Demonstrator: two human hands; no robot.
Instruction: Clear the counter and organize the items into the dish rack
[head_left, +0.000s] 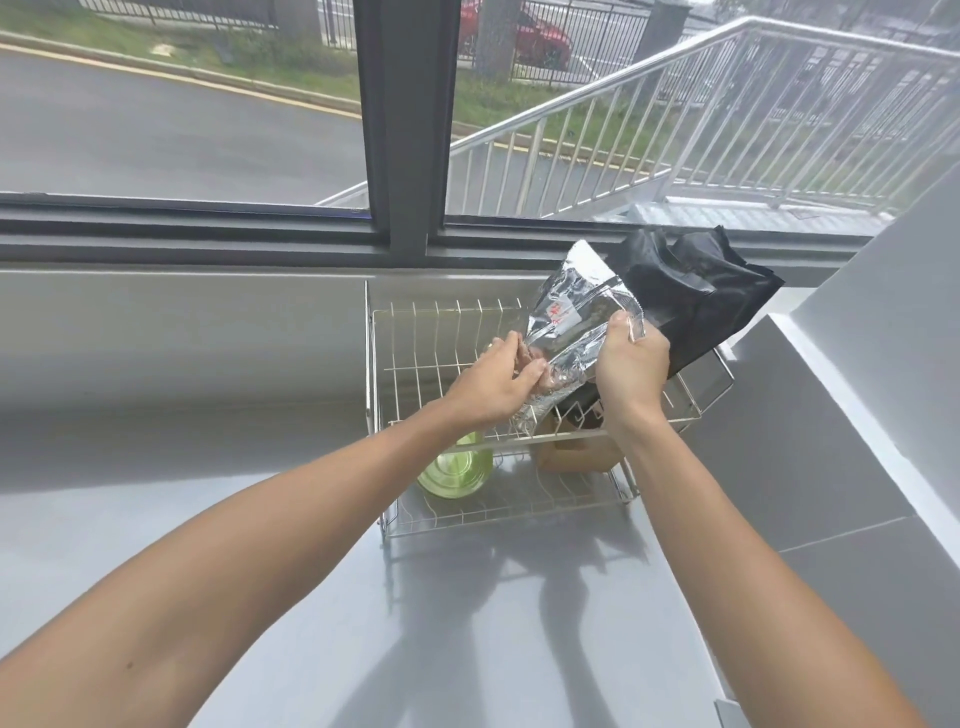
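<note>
**Foil pouch held over the rack**

We grip a crinkled silver foil pouch (571, 322) with both hands: our left hand (498, 382) pinches its lower end, our right hand (631, 364) clamps its upper edge. It hangs tilted over the wire dish rack (410, 364). Beyond our right hand leans a black bag (696, 296); beneath our hands sit a green glass (457, 467) and a brown box (576, 457).

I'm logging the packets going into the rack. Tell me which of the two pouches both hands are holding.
The silver foil pouch, gripped by the left hand and right hand. The black pouch leans untouched behind it.
</note>
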